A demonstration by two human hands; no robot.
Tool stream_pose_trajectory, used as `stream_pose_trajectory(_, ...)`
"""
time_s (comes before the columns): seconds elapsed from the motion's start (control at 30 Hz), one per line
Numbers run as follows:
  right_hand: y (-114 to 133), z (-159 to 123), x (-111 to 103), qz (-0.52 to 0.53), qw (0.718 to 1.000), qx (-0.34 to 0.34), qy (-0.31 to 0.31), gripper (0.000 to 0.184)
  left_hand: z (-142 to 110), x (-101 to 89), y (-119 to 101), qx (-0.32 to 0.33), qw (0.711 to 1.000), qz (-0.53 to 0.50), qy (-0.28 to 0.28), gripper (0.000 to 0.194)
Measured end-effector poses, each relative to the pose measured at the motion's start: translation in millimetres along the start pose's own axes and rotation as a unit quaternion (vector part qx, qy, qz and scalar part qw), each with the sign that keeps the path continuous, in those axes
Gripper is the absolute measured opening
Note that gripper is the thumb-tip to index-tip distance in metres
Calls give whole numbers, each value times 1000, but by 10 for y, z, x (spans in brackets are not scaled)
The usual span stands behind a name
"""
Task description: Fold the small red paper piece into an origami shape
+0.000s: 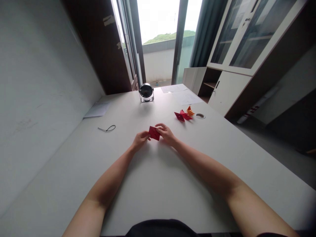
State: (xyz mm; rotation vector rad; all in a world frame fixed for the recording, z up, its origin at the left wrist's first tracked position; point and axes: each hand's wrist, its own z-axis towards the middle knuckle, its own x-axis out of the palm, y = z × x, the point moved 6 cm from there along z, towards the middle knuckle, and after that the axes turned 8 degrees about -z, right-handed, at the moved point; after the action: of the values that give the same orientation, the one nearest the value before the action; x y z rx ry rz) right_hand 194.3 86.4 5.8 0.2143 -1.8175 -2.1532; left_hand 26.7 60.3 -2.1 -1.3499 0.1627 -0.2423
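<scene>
A small folded piece of red paper (154, 133) is held between my two hands over the white table (158, 184). My left hand (141, 139) pinches its left edge, with thumb and fingers closed on the paper. On the other side, my right hand (166, 133) grips the upper right corner, thumb on the front and fingers curled behind. Further back to the right lie folded red paper pieces (183, 115) and an orange folded paper piece (190, 111), close together. Neither hand touches those.
A round black-and-silver device (146, 92) stands at the back of the table. A black cable tie loop (107, 128) lies on the left, with paper sheets (97, 109) beyond it. More sheets (185, 95) lie at the back right, near a white-rimmed hole (200, 116). A wall (37, 98) borders the left.
</scene>
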Motion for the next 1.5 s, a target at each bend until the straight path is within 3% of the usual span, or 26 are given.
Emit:
stream_pose_trajectory(0.13,-30,-2,-23,18,1000,8,-20,40,-43,17,-46,10,994,109,0,24)
stream_pose_trajectory(0.27,-10,-7,-1,-61,998,-19,-26,34,-54,-8,-170,58,983,171,-35,17)
stream_pose_trajectory(0.43,9,-5,45,-207,976,-60,-20,31,-57,-73,-244,92,982,146,-78,17)
stream_pose_trajectory(0.63,38,-23,119,-269,958,-95,8,24,-60,-113,-175,75,982,145,-98,19)
stream_pose_trajectory(0.73,83,-43,134,-306,945,-113,4,18,-48,-126,-129,59,986,112,-106,34)
stream_pose_trajectory(0.8,109,-52,141,-313,941,-126,6,19,-36,-106,-109,51,990,104,-85,38)
stream_pose_trajectory(0.9,116,-55,141,-313,941,-127,6,19,-29,-80,-117,56,989,124,-59,27)
stream_pose_trajectory(1.07,129,-74,146,-329,936,-125,9,20,-35,-84,-167,72,987,125,-67,26)
stream_pose_trajectory(1.27,194,-131,201,-356,919,-165,28,19,-48,-78,-162,48,993,71,-84,30)
stream_pose_trajectory(1.5,150,-125,177,-383,914,-127,29,20,-80,-87,-213,63,989,86,-105,26)
